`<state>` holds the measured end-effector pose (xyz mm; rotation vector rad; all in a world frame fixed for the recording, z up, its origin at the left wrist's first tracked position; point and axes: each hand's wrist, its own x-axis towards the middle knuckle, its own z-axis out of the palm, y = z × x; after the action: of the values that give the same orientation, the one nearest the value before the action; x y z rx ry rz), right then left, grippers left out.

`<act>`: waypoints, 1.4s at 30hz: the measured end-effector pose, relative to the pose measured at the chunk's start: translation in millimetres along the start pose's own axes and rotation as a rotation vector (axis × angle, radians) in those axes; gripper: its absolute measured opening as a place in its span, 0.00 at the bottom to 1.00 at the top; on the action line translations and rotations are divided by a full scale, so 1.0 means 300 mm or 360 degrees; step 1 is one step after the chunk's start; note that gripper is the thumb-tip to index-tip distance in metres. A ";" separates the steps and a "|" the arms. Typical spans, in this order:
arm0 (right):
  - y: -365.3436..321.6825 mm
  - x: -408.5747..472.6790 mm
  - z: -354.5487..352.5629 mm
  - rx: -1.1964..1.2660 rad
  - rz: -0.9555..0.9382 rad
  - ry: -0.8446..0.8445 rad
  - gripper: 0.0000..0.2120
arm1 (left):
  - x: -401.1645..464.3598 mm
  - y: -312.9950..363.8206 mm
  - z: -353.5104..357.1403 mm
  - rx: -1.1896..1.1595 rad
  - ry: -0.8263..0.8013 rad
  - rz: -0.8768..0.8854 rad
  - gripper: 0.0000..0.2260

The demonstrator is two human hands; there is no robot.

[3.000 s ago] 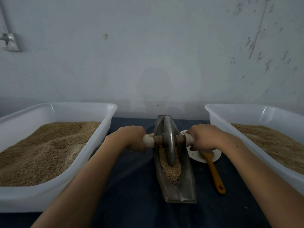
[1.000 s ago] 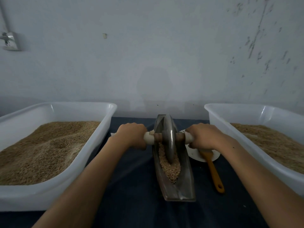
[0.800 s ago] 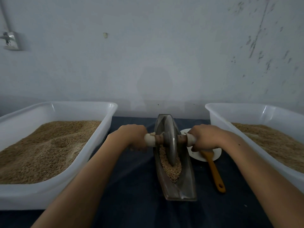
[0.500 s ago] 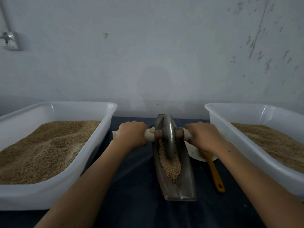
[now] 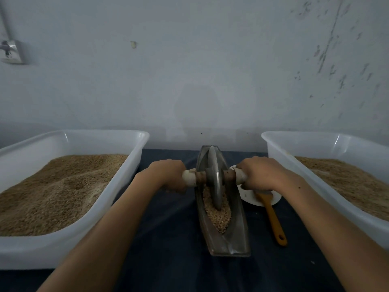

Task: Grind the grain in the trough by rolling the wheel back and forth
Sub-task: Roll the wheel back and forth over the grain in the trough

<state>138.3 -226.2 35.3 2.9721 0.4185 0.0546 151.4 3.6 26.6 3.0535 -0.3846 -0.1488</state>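
A narrow boat-shaped metal trough (image 5: 237, 239) lies lengthwise on the dark cloth, with tan grain (image 5: 219, 218) heaped along its middle. A grey metal wheel (image 5: 215, 178) stands upright in the trough on a crosswise handle with pale ends. My left hand (image 5: 168, 175) grips the handle's left end and my right hand (image 5: 261, 173) grips its right end. The wheel's lower edge sits in the grain, in the far half of the trough.
A white tub of grain (image 5: 69, 144) stands on the left and another white tub (image 5: 315, 144) on the right. A small white dish (image 5: 273, 200) and an orange-handled brush (image 5: 273, 222) lie right of the trough. A wall rises close behind.
Over the earlier frames the wheel rolled slightly away and toward me in turn; since half a second ago both hands have drawn it a little toward me.
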 end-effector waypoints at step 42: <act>0.010 0.006 -0.001 0.0059 0.0008 -0.0130 0.07 | -0.001 0.010 -0.003 0.0029 0.0009 -0.0015 0.14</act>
<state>141.0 -228.5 36.1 2.9993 0.4061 -0.0743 150.4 0.8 27.8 3.0732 -0.3735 -0.1379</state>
